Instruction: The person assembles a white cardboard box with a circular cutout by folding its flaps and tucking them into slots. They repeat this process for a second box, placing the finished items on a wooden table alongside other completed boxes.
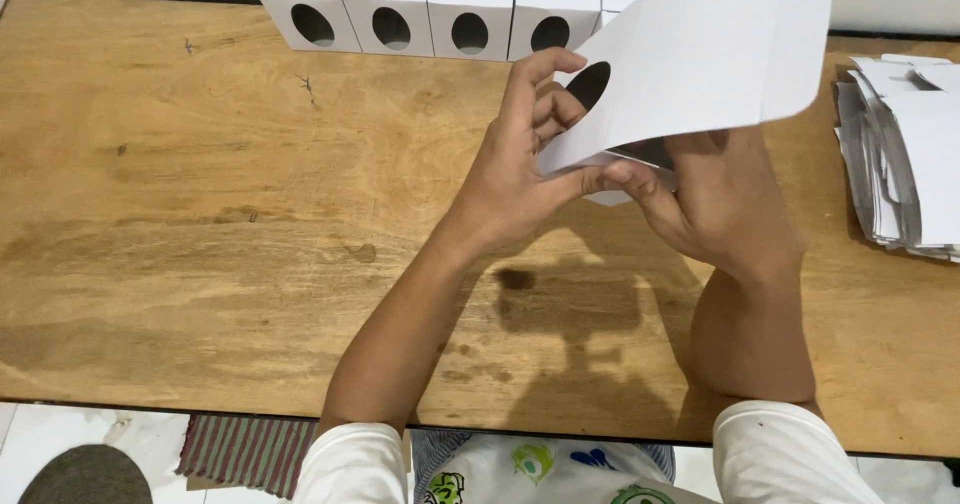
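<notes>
- Wooden worktop [200, 214] fills most of the view, brown with dark stains and a few small scratches.
- At 12 o'clock, along the far edge, four folded white boxes [430, 9] stand side by side, touching each other, and each one has a dark oval hole in its front.
- At 3 o'clock a stack of flat white card pieces [900, 154] lies on the worktop (not yet folded up).
- Near the middle, a bit toward 1 o'clock, both hands hold one white card box piece [700, 54] up above the worktop, and it has an oval hole too.
- The left hand [515, 164] has its fingers curled close on the lower left edge of the card, with its thumb pressed on the bottom corner.
- The right hand [720, 199] grips the same bottom corner from the other side, and its thumb meets the left thumb; the card hides most of its other fingers.
- The card tilts up and away toward 1 o'clock.
- At 6 o'clock white sleeves [780, 454] show, and at 7 o'clock a striped mat [245, 449] lies on the floor.
</notes>
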